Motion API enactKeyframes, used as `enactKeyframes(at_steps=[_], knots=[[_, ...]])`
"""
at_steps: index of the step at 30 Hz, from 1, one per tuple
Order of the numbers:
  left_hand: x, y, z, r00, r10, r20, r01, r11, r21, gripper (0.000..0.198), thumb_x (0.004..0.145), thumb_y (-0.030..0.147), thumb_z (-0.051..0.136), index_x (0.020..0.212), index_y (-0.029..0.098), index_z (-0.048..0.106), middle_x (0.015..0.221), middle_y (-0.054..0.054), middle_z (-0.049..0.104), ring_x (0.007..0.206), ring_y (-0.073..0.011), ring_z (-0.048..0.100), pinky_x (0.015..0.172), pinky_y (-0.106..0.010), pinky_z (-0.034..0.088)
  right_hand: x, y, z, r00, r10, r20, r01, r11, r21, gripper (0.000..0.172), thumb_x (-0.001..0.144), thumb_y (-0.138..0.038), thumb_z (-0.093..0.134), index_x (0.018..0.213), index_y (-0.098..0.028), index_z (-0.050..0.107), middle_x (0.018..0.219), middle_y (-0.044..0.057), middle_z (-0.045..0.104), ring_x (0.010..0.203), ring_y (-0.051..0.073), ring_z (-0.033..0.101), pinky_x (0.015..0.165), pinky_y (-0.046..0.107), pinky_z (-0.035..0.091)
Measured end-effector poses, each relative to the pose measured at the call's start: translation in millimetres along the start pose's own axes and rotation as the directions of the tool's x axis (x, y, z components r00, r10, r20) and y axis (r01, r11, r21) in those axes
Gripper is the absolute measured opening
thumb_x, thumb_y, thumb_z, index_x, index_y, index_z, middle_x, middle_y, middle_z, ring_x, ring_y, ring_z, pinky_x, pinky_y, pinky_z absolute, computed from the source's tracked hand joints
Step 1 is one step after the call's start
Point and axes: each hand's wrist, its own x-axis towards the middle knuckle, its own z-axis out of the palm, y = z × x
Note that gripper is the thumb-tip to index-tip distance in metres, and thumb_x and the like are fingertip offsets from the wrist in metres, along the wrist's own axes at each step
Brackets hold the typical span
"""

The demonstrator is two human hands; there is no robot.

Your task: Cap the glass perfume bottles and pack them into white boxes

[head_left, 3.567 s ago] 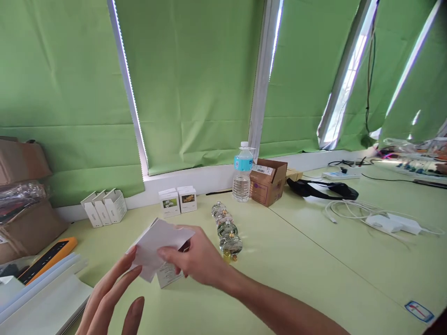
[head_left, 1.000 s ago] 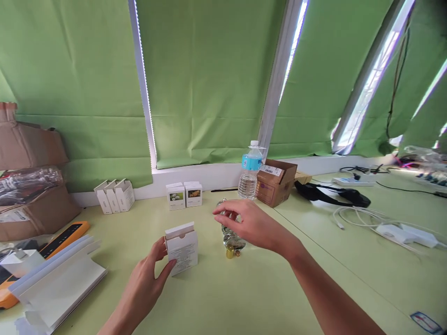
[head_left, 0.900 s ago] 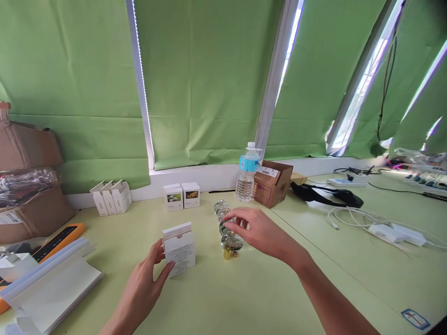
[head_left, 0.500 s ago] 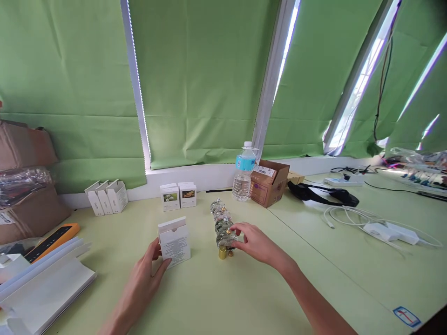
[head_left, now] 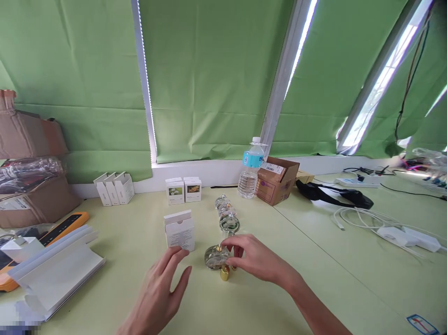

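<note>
In the head view my right hand (head_left: pixel 258 261) grips a round clear glass perfume bottle (head_left: pixel 212 258) with a gold spray top, fingers at its right side. A gold cap (head_left: pixel 224 273) stands just in front of it, and a smaller brownish piece shows partly under my fingers. Behind it, several more glass bottles (head_left: pixel 228 222) stand in a row leading away. My left hand (head_left: pixel 159 291) is open, thumb and fingers apart, holding nothing. Just beyond its fingertips a white printed carton (head_left: pixel 179 231) stands upright.
Two small picture cartons (head_left: pixel 175 191) and several white boxes (head_left: pixel 114 189) line the back. A water bottle (head_left: pixel 247 179) stands beside a brown box (head_left: pixel 275 184). Black straps (head_left: pixel 335 194) and white cables (head_left: pixel 391 235) lie right; papers (head_left: pixel 66 279) and an orange power strip (head_left: pixel 84 217) lie left.
My left hand has let go of the white carton and come nearer. My right hand has moved the front perfume bottle out of the row, toward me and slightly left.
</note>
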Motion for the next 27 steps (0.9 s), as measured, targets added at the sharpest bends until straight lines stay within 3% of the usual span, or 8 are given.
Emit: enactKeyframes(at_steps=[4,8,12,18,27], knots=[[-1.4,8.8,10.5,0.941,-0.228,0.249,0.263,0.958,-0.113,0.049,0.092,0.045,0.051,0.136,0.028,0.037,0.113,-0.007,0.060,0.075,-0.0152,0.059,0.070,-0.029,0.051,-4.7,-22.0,12.2,0.995,-0.091,0.036,0.090,0.996,0.016,0.024,0.085,-0.035,0.063,0.108,-0.029,0.069,0.096,0.000,0.068,0.083,0.017,0.060,0.078,0.028,0.044],[1.6,13.4,11.1,0.889,-0.269,0.370,0.357,0.914,-0.193,0.037,0.091,0.046,0.051,0.124,0.029,0.052,0.093,-0.001,0.064,0.069,-0.0153,0.055,0.063,-0.026,0.047,-9.9,-19.1,10.2,0.999,-0.029,0.031,0.029,1.000,0.009,0.027,0.093,-0.036,0.049,0.114,-0.029,0.065,0.106,0.002,0.066,0.094,0.019,0.058,0.080,0.029,0.044],[3.7,16.5,8.8,0.877,-0.274,0.395,0.383,0.895,-0.228,0.028,0.091,0.044,0.051,0.114,0.030,0.058,0.089,0.001,0.065,0.070,-0.0153,0.054,0.062,-0.025,0.043,-10.7,5.3,10.1,0.993,0.108,0.043,-0.101,0.986,-0.132,0.019,0.085,-0.031,0.057,0.101,-0.023,0.064,0.093,0.003,0.064,0.091,0.021,0.057,0.073,0.029,0.043],[3.7,15.9,8.1,0.875,-0.283,0.392,0.389,0.893,-0.225,0.029,0.090,0.042,0.053,0.116,0.029,0.058,0.091,0.001,0.065,0.070,-0.0151,0.054,0.063,-0.024,0.042,1.3,26.5,22.8,0.994,0.102,0.039,-0.091,0.972,-0.215,0.009,0.082,-0.018,0.052,0.080,-0.020,0.060,0.090,0.002,0.062,0.089,0.019,0.056,0.074,0.028,0.041],[1.8,13.1,8.5,0.895,-0.252,0.367,0.355,0.902,-0.246,0.028,0.090,0.039,0.054,0.115,0.028,0.059,0.091,0.000,0.066,0.072,-0.0157,0.055,0.062,-0.024,0.042,-10.9,25.3,21.3,0.992,0.128,0.026,-0.120,0.971,-0.206,0.006,0.082,-0.021,0.054,0.087,-0.021,0.057,0.095,0.004,0.060,0.091,0.021,0.057,0.076,0.031,0.043]])
